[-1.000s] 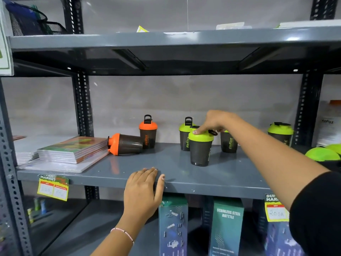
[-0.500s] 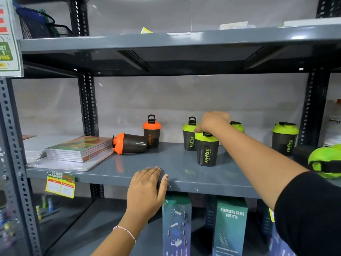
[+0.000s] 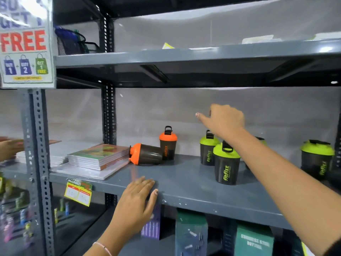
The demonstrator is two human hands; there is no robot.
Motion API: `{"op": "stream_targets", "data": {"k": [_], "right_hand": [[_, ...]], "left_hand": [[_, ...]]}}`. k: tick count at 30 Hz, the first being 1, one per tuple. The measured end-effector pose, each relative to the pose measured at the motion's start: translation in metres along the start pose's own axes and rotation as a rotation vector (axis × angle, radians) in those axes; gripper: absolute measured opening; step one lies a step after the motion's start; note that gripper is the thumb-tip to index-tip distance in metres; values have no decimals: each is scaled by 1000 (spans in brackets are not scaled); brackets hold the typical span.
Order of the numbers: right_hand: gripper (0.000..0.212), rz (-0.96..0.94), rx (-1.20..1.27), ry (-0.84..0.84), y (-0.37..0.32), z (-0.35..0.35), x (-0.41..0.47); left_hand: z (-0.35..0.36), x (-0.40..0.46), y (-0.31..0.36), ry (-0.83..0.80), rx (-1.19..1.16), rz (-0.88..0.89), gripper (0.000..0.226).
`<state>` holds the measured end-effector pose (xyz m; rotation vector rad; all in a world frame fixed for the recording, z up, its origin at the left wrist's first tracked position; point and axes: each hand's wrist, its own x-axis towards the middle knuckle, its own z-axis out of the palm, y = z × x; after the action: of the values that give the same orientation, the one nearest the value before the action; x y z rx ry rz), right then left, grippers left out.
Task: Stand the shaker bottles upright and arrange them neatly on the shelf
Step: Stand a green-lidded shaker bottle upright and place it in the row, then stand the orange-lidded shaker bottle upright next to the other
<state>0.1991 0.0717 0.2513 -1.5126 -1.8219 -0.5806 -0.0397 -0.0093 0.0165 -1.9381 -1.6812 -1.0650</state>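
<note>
On the grey shelf point(image 3: 193, 189) an orange-lidded shaker bottle point(image 3: 145, 154) lies on its side, lid pointing left. Behind it an orange-lidded bottle point(image 3: 168, 144) stands upright. Two green-lidded bottles stand upright mid-shelf, one in front point(image 3: 226, 164) and one behind point(image 3: 208, 149). Another green-lidded bottle point(image 3: 316, 157) stands at the right, and one more is mostly hidden behind my right arm. My right hand point(image 3: 224, 120) hovers above the green bottles, fingers loose, holding nothing. My left hand point(image 3: 136, 202) rests flat on the shelf's front edge.
A stack of notebooks point(image 3: 97, 157) lies at the shelf's left end, touching the fallen bottle's lid. Price tags point(image 3: 78, 192) hang from the shelf edge. Boxed steel bottles point(image 3: 252, 241) stand on the shelf below. A promotional sign point(image 3: 25, 43) hangs top left. Another person's hand point(image 3: 9, 148) shows at far left.
My right hand has let go of the front green bottle's lid and risen above it. The view has shifted so the shelf appears lower and further right. My left hand stays put.
</note>
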Motion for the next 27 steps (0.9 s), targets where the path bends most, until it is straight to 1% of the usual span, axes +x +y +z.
{"op": "stream_targets", "data": {"k": [1, 3, 4, 5, 6, 9, 12, 15, 17, 18, 20, 22, 24, 27], "right_hand": [[48, -45, 124, -45, -11, 7, 4], [33, -135, 433, -232, -30, 28, 9], [28, -191, 548, -325, -36, 41, 11], [24, -254, 621, -414, -47, 58, 13], [25, -287, 657, -480, -54, 73, 13], [42, -339, 694, -578, -85, 125, 20], [69, -429, 675, -687, -116, 149, 28], [98, -594, 548, -775, -144, 157, 36], [108, -655, 422, -829, -160, 163, 40], [109, -673, 359, -846, -167, 167, 41], [102, -706, 269, -851, -176, 171, 42], [93, -705, 261, -825, -178, 171, 40], [89, -643, 383, -767, -176, 169, 38], [92, -483, 647, -642, -165, 154, 39]], "left_hand": [[1, 0, -4, 10, 5, -1, 65], [4, 0, -4, 53, -16, -24, 55], [6, 0, 0, 72, -30, -26, 49], [8, -2, -1, 97, -29, -26, 44], [11, -2, 2, 117, -35, -17, 40], [15, -3, 1, 173, -44, 10, 37], [17, -2, -1, 208, -46, 19, 38], [19, -1, -1, 231, -43, 34, 36], [20, 0, -2, 245, -44, 43, 35], [20, 0, -2, 252, -48, 46, 35], [20, 0, -2, 256, -46, 45, 35], [20, 0, -2, 257, -41, 46, 35], [20, 0, -3, 255, -41, 51, 35], [20, 0, -4, 242, -38, 49, 35]]}}
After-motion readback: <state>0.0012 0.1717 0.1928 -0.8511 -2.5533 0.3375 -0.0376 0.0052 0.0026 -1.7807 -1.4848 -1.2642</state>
